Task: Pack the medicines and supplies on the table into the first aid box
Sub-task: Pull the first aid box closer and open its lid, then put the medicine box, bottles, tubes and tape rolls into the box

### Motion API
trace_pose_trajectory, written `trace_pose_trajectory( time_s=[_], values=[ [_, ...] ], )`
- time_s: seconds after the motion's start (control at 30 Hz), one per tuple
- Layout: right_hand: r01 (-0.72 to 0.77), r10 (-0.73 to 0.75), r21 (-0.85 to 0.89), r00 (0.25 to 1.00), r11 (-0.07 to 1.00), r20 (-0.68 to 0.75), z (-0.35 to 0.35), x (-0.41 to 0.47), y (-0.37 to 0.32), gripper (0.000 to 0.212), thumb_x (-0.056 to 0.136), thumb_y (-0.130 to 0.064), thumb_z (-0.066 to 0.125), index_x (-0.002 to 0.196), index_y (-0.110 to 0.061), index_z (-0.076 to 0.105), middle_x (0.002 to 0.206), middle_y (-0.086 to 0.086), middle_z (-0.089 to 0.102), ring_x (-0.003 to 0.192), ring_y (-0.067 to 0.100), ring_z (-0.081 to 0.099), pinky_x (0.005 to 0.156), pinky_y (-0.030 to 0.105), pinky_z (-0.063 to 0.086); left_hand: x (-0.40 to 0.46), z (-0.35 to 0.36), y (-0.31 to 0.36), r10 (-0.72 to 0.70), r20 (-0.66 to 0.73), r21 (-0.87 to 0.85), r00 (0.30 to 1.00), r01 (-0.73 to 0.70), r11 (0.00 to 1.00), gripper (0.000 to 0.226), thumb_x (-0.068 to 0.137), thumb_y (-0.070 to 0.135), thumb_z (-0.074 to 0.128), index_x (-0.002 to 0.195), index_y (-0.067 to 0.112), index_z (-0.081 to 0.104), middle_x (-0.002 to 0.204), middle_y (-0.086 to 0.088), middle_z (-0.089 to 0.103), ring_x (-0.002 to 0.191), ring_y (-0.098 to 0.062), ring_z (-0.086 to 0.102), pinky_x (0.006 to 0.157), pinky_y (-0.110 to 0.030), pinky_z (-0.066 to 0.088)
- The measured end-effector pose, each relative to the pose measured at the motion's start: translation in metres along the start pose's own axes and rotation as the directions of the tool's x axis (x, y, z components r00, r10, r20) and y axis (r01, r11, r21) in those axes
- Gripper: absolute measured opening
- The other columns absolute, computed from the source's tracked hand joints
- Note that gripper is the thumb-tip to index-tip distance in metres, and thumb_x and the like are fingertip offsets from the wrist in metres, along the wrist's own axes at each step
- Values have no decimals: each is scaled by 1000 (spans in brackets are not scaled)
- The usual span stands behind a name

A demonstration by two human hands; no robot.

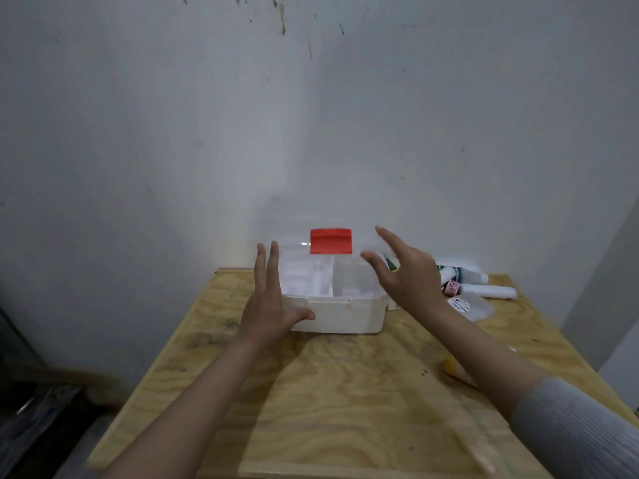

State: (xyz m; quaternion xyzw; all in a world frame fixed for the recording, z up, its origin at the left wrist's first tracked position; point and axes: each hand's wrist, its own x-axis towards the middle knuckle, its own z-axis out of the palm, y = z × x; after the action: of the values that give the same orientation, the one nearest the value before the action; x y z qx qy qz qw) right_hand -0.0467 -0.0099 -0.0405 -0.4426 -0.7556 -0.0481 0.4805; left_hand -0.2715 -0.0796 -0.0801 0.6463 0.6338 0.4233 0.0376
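Box (pixel 340 314) lies widthwise, red latch (pixel 331 241) facing wall.

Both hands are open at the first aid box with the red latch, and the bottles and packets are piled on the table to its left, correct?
Not quite: the head view shows the bottles and packets piled to the right of the first aid box, behind the right hand. The rest holds: the left hand is open too, and the latch is red.

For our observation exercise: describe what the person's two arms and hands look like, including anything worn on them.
Both hands are bare: no gloves, rings or watch visible on the left hand or right hand. The left forearm is uncovered. The right arm wears a light grey ribbed sleeve, pushed up towards the elbow.
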Motion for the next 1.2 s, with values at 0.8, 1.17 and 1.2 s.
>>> trace_pose_trajectory(
  time_s=[0.8, 1.17, 1.2],
  values=[
    [-262, 212, 72, 891, 962, 402, 23, 71, 21, 77, 94, -44, 47, 149, -7, 9, 158, 11, 18, 144, 25, 25, 116, 42, 28, -3, 12, -17, -83, 50, -56, 995, 86, 995, 84, 86, 55, 49, 150, 16, 11, 159, 4, 6, 145, -12, 9, 112, -29, 18],
    [-273, 257, -30, 853, 961, 454, -25, 42, 66, 28, 91, -15, 54, 118, -10, 61, 119, 10, 65, 101, 22, 62, 82, 24, 42, -3, 21, -16, -149, -83, -217, 985, 128, 968, 73, 84, 40, 63, 145, 22, 29, 149, 0, 35, 134, -18, 35, 107, -42, 38],
    [-276, 272, -66, 827, 959, 492, -29, 32, 71, 29, 89, -15, 57, 118, -11, 61, 119, 9, 65, 102, 23, 62, 82, 25, 44, -4, 23, -16, -161, -95, -234, 982, 135, 963, 71, 85, 41, 62, 145, 22, 29, 149, -1, 36, 134, -19, 35, 107, -44, 38]
  ],
)
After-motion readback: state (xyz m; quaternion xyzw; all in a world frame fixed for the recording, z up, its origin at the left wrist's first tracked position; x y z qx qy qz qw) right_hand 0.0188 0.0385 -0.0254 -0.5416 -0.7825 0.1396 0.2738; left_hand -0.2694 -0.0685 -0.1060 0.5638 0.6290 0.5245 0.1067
